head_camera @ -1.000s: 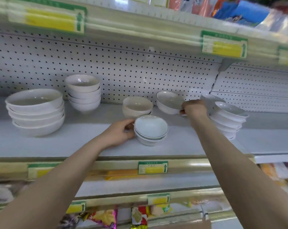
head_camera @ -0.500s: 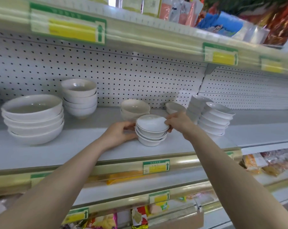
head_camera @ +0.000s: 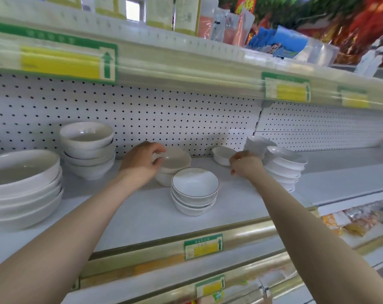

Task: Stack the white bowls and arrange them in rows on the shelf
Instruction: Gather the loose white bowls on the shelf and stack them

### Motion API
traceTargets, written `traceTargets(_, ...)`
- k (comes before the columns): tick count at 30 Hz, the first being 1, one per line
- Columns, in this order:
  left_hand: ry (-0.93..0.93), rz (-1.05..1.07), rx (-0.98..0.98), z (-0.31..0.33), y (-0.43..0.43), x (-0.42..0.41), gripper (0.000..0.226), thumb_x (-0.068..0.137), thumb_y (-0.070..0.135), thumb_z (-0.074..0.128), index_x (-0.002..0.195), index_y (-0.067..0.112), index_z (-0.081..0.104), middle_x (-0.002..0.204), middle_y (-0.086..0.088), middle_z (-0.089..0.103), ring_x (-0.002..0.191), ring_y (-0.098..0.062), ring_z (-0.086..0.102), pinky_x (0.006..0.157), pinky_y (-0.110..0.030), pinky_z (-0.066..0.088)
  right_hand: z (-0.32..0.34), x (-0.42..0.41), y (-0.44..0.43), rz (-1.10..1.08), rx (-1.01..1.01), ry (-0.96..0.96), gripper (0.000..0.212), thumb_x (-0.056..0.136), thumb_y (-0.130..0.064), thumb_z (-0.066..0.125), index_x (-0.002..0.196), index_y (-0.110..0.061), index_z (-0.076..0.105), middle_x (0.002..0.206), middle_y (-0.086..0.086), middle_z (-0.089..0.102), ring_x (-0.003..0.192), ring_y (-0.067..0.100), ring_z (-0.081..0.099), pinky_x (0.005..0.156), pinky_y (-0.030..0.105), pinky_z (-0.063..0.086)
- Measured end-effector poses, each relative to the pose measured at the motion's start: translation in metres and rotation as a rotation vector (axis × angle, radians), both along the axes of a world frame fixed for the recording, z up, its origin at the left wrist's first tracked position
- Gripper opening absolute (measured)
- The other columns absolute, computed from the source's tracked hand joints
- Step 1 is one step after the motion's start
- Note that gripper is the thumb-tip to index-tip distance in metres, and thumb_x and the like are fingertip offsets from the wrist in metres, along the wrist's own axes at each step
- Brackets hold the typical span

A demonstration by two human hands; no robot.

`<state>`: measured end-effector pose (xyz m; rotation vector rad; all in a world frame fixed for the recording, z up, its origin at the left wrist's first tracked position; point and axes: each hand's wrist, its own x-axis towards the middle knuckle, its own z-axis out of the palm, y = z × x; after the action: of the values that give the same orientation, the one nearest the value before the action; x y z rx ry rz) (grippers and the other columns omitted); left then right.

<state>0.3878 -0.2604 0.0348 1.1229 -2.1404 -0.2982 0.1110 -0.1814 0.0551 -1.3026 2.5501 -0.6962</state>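
At the front lip of the shelf (head_camera: 142, 218) sits a green and yellow price label (head_camera: 203, 246). Just behind it, near the middle, stands an upright stack of 3 white bowls with thin dark rims (head_camera: 195, 191), touched by neither hand. The left hand (head_camera: 142, 163) reaches past it to the cream bowl stack (head_camera: 177, 160) directly behind, thumb and fingers curled round the top bowl's near rim. The right hand (head_camera: 245, 165) hangs to the right with its fingers curled under; whether they hold or touch anything I cannot tell. Just beyond it 1 small single bowl (head_camera: 223, 155) rests by the pegboard wall (head_camera: 164, 119). Right of that, a leaning bowl stack (head_camera: 282, 167) tilts. At far left sit the large bowl stack (head_camera: 21, 185) and, behind it, the medium bowl stack (head_camera: 87, 150).
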Motion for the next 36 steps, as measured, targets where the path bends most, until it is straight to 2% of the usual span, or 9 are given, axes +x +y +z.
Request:
traceTargets(3, -0.091, -0.031, -0.034, 0.006, -0.020, -0.014, 0.031, 0.093, 0.025, 0.061, 0.124, 0.020, 0.065, 0.127, -0.001, 0.063, 0.117, -0.022, 0.058, 0.092, -0.031, 0.042, -0.001, -0.016, -0.034, -0.026, 0.075, 0.255, 0.030, 0.090, -0.014, 0.046, 0.116, -0.013, 0.061, 0.111, 0.008, 0.067, 0.109, 0.031, 0.059, 0.086, 0.035, 0.047)
traceTargets(7, -0.154, -0.057, -0.030, 0.004, -0.044, -0.023, 0.034, 0.094, 0.030, 0.060, 0.127, 0.022, 0.062, 0.130, 0.000, 0.060, 0.118, -0.019, 0.056, 0.094, -0.030, 0.040, -0.013, -0.026, -0.068, 0.020, 0.060, 0.416, 0.025, 0.087, -0.005, 0.045, 0.106, -0.009, 0.061, 0.108, 0.015, 0.063, 0.111, 0.035, 0.055, 0.089, 0.041, 0.042)
traceTargets(12, -0.179, -0.018, 0.012, 0.001, -0.060, -0.026, 0.032, 0.095, 0.031, 0.058, 0.125, 0.020, 0.064, 0.128, -0.001, 0.063, 0.119, -0.021, 0.057, 0.096, -0.034, 0.043, -0.038, -0.031, -0.099, 0.085, 0.105, 0.562, 0.028, 0.093, -0.018, 0.047, 0.116, -0.010, 0.061, 0.117, 0.008, 0.062, 0.115, 0.031, 0.052, 0.092, 0.038, 0.039)
traceTargets(17, -0.159, 0.010, 0.060, -0.003, -0.063, -0.029, 0.032, 0.097, 0.032, 0.056, 0.127, 0.023, 0.063, 0.131, 0.002, 0.062, 0.118, -0.020, 0.058, 0.095, -0.030, 0.041, -0.042, -0.026, -0.109, 0.108, -0.003, 0.361, 0.027, 0.094, -0.030, 0.043, 0.088, -0.013, 0.062, 0.099, 0.016, 0.066, 0.105, 0.033, 0.057, 0.085, 0.038, 0.046)
traceTargets(21, -0.124, 0.020, 0.118, -0.007, -0.068, -0.032, 0.033, 0.096, 0.035, 0.056, 0.127, 0.025, 0.064, 0.131, 0.001, 0.063, 0.121, -0.020, 0.057, 0.096, -0.030, 0.041, -0.039, -0.017, -0.108, 0.185, -0.010, 0.167, 0.036, 0.091, -0.032, 0.049, 0.060, -0.015, 0.045, 0.069, 0.009, 0.055, 0.075, 0.027, 0.055, 0.067, 0.030, 0.041)
traceTargets(24, -0.094, 0.016, 0.137, -0.008, -0.069, -0.035, 0.031, 0.095, 0.034, 0.057, 0.124, 0.025, 0.065, 0.129, 0.001, 0.064, 0.119, -0.021, 0.058, 0.096, -0.030, 0.042, -0.036, -0.011, -0.105, 0.320, -0.021, 0.055, 0.039, 0.088, -0.023, 0.055, 0.051, -0.012, 0.053, 0.054, 0.007, 0.052, 0.061, 0.026, 0.052, 0.059, 0.028, 0.041)
traceTargets(27, -0.084, 0.024, 0.150, -0.008, -0.067, -0.035, 0.031, 0.096, 0.034, 0.057, 0.125, 0.026, 0.065, 0.129, 0.002, 0.064, 0.120, -0.021, 0.058, 0.099, -0.033, 0.043, -0.036, -0.016, -0.107, 0.308, -0.082, 0.115, 0.022, 0.087, -0.020, 0.056, 0.078, -0.015, 0.075, 0.079, 0.010, 0.073, 0.091, 0.029, 0.063, 0.076, 0.034, 0.050)
traceTargets(31, -0.066, 0.021, 0.165, -0.008, -0.064, -0.033, 0.032, 0.097, 0.033, 0.055, 0.127, 0.024, 0.064, 0.133, 0.004, 0.062, 0.124, -0.018, 0.055, 0.101, -0.030, 0.040, -0.044, -0.033, -0.102, 0.070, 0.016, 0.554, 0.021, 0.089, -0.018, 0.052, 0.105, -0.019, 0.065, 0.104, 0.003, 0.069, 0.115, 0.031, 0.047, 0.090, 0.039, 0.039)
traceTargets(36, -0.027, 0.029, 0.173, -0.011, -0.055, -0.028, 0.037, 0.099, 0.033, 0.052, 0.133, 0.020, 0.059, 0.137, 0.004, 0.059, 0.128, -0.017, 0.052, 0.101, -0.025, 0.034, -0.048, -0.040, -0.095, 0.016, 0.110, 0.383, 0.019, 0.087, -0.011, 0.049, 0.101, -0.013, 0.061, 0.111, 0.013, 0.066, 0.114, 0.034, 0.054, 0.101, 0.045, 0.041)
